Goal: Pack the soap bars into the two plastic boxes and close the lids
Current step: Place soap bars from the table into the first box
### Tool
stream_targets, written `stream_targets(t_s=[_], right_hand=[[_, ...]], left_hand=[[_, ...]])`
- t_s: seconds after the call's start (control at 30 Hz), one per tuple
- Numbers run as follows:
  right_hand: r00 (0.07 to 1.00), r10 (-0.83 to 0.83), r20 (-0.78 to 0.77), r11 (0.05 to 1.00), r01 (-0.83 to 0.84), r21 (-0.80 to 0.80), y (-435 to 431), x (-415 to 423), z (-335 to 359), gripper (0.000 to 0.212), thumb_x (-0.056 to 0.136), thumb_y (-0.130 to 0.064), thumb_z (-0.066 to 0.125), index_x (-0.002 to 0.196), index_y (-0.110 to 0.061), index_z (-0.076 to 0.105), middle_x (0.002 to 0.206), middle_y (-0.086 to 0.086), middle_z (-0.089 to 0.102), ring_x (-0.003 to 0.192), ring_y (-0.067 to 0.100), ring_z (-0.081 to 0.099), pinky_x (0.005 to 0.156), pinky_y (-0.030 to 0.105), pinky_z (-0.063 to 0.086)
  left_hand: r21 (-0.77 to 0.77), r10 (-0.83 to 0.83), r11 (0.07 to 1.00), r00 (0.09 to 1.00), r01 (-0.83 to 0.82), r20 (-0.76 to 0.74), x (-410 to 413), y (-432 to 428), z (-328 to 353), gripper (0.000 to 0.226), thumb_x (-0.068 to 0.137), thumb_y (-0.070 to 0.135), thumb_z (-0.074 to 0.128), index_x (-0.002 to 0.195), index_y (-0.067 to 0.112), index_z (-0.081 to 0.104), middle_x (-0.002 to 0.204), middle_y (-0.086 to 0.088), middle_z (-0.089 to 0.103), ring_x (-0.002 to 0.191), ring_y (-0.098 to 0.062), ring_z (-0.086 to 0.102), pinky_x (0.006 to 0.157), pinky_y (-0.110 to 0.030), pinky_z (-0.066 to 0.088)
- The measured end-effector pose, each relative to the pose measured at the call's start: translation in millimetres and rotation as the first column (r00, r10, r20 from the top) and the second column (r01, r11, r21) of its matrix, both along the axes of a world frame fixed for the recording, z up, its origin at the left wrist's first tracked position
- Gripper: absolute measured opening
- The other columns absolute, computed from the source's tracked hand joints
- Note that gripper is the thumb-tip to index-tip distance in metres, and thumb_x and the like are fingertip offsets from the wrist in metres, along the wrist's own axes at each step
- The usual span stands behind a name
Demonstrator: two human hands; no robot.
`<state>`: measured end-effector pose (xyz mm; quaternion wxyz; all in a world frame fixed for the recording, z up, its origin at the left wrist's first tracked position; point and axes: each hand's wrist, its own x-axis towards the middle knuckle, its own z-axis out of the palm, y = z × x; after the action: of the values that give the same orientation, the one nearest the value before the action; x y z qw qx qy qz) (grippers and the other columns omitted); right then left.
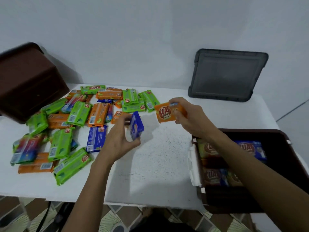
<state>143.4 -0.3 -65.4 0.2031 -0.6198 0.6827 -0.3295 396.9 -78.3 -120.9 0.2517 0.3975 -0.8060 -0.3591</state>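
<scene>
Two hands work above a white worktop against a pale wall: left hand fingers clasp a blue soap bar, right hand fingers an orange bar. One brown box, partly filled, sits right; another rear-left, beside loose bars. One grey lid leans behind.

Green, orange and blue wrapped soap bars lie scattered at left; the open brown box at right holds several.

Loose soap bars spread across the table toward nine o'clock; one box at ten, another box at four, lid at one
</scene>
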Motion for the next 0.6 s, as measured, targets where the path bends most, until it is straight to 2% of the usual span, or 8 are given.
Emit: stream_targets(t_s=[0.1, 0.23, 0.33, 0.47, 0.53, 0.6], right_hand=[[0.984, -0.053, 0.168, 0.997, 0.060, -0.038, 51.9, -18.5, 16.7, 0.028, 0.099, -0.019, 0.052, 0.126, -0.028, 0.053, 0.105, -0.004, 0.065, 0.077, 0.012, 0.072, 0.068, 0.025, 0.060], [0.956, -0.058, 0.289, 0.998, 0.066, -0.019, 120.6, -44.0, 35.3, 0.024, 0.098, -0.017, 0.053, 0.120, -0.024, 0.060, 0.112, -0.009, 0.064, 0.093, 0.007, 0.069, 0.072, 0.020, 0.057], [0.939, -0.055, 0.341, 0.997, 0.035, 0.067, 166.4, -62.8, 40.9, 0.023, 0.096, -0.017, 0.054, 0.117, -0.022, 0.062, 0.114, -0.009, 0.062, 0.099, 0.006, 0.066, 0.071, 0.019, 0.057], [0.905, -0.041, 0.423, 0.977, -0.053, 0.209, 205.8, -79.7, 26.3, 0.023, 0.096, -0.008, 0.054, 0.114, -0.019, 0.064, 0.115, -0.004, 0.061, 0.098, 0.012, 0.068, 0.066, 0.028, 0.060], [0.912, -0.040, 0.408, 0.967, -0.068, 0.246, 212.8, -82.3, 12.4, 0.027, 0.096, -0.002, 0.052, 0.114, -0.018, 0.066, 0.111, 0.001, 0.064, 0.089, 0.023, 0.071, 0.066, 0.036, 0.061], [0.920, -0.030, 0.391, 0.952, -0.094, 0.293, 213.0, -82.0, -0.3, 0.029, 0.095, -0.002, 0.052, 0.116, -0.018, 0.065, 0.112, 0.006, 0.065, 0.088, 0.025, 0.071, 0.070, 0.040, 0.061]], left_hand=[[0.056, 0.011, 0.998, 0.971, 0.003, -0.239, -24.6, 29.8, 30.6, 0.087, 0.077, 0.020, 0.079, 0.143, 0.040, 0.026, 0.134, 0.006, 0.046, 0.112, -0.007, 0.058, 0.087, -0.020, 0.051], [0.100, -0.009, 0.993, 0.890, 0.062, -0.456, -60.3, 73.4, 57.9, 0.075, 0.078, 0.005, 0.077, 0.131, 0.040, 0.036, 0.129, 0.019, 0.049, 0.111, -0.015, 0.062, 0.083, -0.025, 0.056], [0.185, 0.006, 0.977, 0.861, 0.103, -0.508, -87.8, 104.3, 62.0, 0.069, 0.077, 0.002, 0.076, 0.125, 0.034, 0.038, 0.122, 0.024, 0.058, 0.110, -0.015, 0.064, 0.082, -0.025, 0.056], [0.326, 0.081, 0.938, 0.834, 0.122, -0.546, -114.8, 136.6, 46.2, 0.067, 0.080, -0.004, 0.072, 0.131, 0.022, 0.037, 0.129, 0.002, 0.059, 0.111, -0.019, 0.064, 0.084, -0.028, 0.056], [0.353, 0.120, 0.932, 0.847, 0.083, -0.517, -122.6, 149.9, 37.1, 0.064, 0.082, -0.003, 0.070, 0.131, 0.024, 0.037, 0.127, -0.003, 0.057, 0.108, -0.017, 0.065, 0.079, -0.023, 0.056], [0.379, 0.156, 0.924, 0.853, 0.052, -0.497, -128.1, 161.1, 30.5, 0.061, 0.085, -0.001, 0.068, 0.131, 0.026, 0.038, 0.126, -0.004, 0.055, 0.105, -0.012, 0.064, 0.074, -0.019, 0.055]])
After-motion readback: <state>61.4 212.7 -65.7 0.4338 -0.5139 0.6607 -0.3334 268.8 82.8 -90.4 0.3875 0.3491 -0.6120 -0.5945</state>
